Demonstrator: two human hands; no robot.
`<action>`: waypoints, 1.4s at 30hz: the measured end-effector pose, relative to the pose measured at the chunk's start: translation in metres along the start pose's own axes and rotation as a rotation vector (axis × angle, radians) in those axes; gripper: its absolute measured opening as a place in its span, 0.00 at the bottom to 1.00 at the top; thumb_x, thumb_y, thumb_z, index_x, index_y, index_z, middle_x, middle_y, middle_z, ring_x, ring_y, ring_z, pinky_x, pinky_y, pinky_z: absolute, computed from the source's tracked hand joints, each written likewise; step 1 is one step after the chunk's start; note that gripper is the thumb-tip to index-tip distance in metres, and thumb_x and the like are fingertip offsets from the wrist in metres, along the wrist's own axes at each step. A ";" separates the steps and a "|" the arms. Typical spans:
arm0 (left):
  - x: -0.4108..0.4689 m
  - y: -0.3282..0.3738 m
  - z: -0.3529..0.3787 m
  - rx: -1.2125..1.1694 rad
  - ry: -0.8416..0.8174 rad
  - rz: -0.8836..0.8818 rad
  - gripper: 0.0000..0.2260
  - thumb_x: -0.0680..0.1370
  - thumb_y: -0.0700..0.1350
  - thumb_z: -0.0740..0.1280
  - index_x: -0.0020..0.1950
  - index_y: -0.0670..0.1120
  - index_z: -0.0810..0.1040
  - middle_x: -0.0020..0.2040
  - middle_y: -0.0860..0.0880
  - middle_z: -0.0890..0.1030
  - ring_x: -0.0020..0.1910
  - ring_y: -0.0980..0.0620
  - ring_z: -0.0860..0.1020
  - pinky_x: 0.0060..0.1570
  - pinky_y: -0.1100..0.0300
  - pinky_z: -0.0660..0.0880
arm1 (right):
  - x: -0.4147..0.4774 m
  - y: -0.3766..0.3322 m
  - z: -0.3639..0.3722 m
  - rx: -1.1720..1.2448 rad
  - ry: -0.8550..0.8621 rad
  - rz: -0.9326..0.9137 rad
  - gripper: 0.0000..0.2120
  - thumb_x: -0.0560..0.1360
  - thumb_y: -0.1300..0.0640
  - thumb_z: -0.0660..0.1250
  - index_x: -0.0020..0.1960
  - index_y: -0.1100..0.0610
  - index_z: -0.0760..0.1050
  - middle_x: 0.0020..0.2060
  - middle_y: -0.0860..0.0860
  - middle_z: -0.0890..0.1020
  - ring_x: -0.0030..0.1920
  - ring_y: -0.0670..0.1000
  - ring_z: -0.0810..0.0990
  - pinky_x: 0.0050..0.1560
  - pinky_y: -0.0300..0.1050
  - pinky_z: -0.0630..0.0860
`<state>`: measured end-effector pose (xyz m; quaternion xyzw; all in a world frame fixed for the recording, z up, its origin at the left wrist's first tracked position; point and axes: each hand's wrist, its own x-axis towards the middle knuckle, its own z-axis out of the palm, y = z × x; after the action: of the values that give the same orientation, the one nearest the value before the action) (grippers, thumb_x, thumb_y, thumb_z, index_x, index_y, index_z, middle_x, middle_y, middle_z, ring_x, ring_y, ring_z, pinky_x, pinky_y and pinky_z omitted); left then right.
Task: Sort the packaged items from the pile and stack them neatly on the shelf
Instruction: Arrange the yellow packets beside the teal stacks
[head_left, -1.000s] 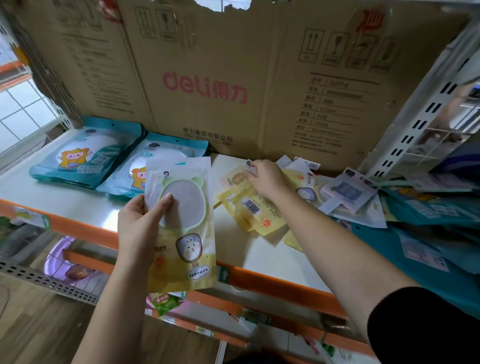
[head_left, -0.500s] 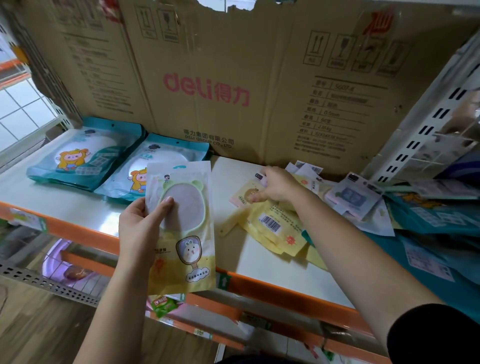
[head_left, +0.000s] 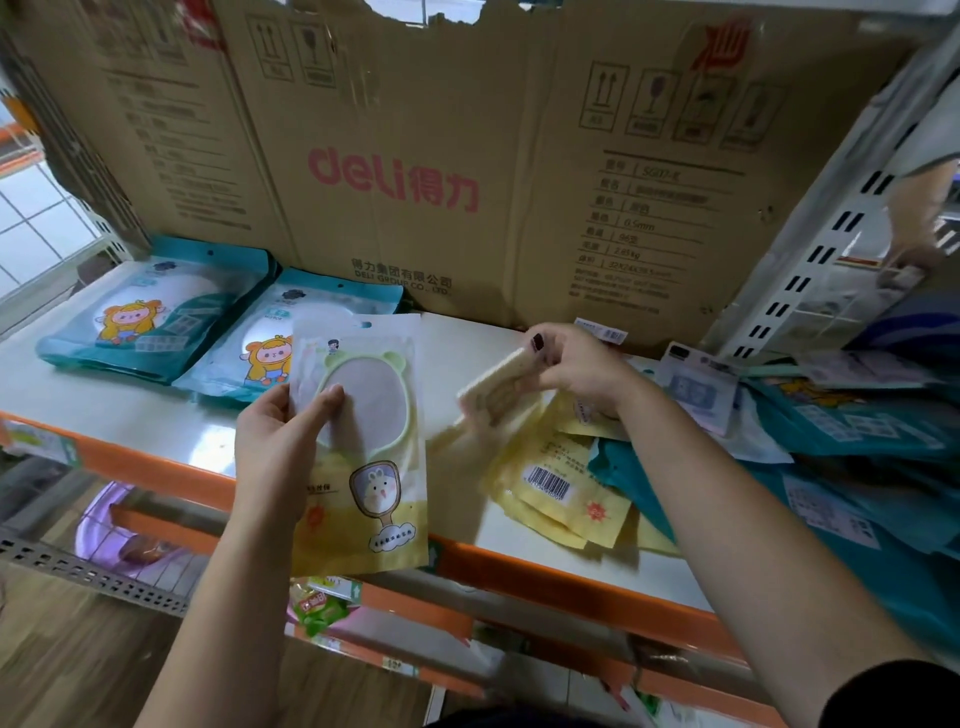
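My left hand (head_left: 283, 441) holds a yellow mirror packet (head_left: 374, 467) upright over the shelf's front edge, thumb on its face. My right hand (head_left: 576, 364) pinches a second yellow packet (head_left: 493, 392) by its top and lifts it, tilted and blurred, off the pile. More yellow packets (head_left: 561, 483) lie flat on the white shelf (head_left: 156, 415) below that hand. Two stacks of teal packets, one at the far left (head_left: 150, 317) and one beside it (head_left: 270, 343), lie at the back left.
A large brown cardboard sheet (head_left: 415, 156) lines the back of the shelf. Teal and white packets (head_left: 831, 431) are heaped at the right. A white slotted upright (head_left: 831, 223) stands at the right. The orange front rail (head_left: 156, 473) runs below, with lower shelves under it.
My right hand has taken one yellow packet from the pile and raised it toward the left. The left hand keeps the mirror packet in about the same place.
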<state>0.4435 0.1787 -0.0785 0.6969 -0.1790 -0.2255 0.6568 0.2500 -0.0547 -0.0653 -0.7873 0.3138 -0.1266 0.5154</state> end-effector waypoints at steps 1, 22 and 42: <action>0.001 0.001 0.000 0.009 0.005 0.001 0.06 0.76 0.44 0.72 0.53 0.49 0.82 0.47 0.49 0.85 0.48 0.48 0.84 0.49 0.50 0.80 | -0.001 -0.002 -0.004 0.033 0.025 -0.020 0.11 0.69 0.70 0.74 0.47 0.59 0.76 0.41 0.53 0.80 0.42 0.46 0.79 0.48 0.45 0.77; 0.069 0.000 0.078 0.545 -0.283 0.129 0.04 0.75 0.43 0.71 0.47 0.46 0.78 0.40 0.49 0.80 0.41 0.48 0.79 0.34 0.59 0.71 | -0.105 0.045 -0.082 0.440 0.393 0.209 0.15 0.69 0.71 0.71 0.52 0.57 0.81 0.51 0.60 0.84 0.51 0.59 0.84 0.53 0.55 0.81; 0.085 -0.007 0.120 0.901 -0.201 0.162 0.12 0.74 0.47 0.73 0.52 0.42 0.77 0.41 0.44 0.79 0.37 0.46 0.75 0.35 0.56 0.72 | -0.126 0.058 -0.061 0.729 0.569 0.138 0.37 0.45 0.50 0.84 0.52 0.60 0.81 0.45 0.57 0.86 0.43 0.54 0.86 0.39 0.44 0.81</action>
<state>0.4478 0.0326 -0.0961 0.8711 -0.3757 -0.1399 0.2836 0.0998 -0.0364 -0.0750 -0.4663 0.4294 -0.4048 0.6591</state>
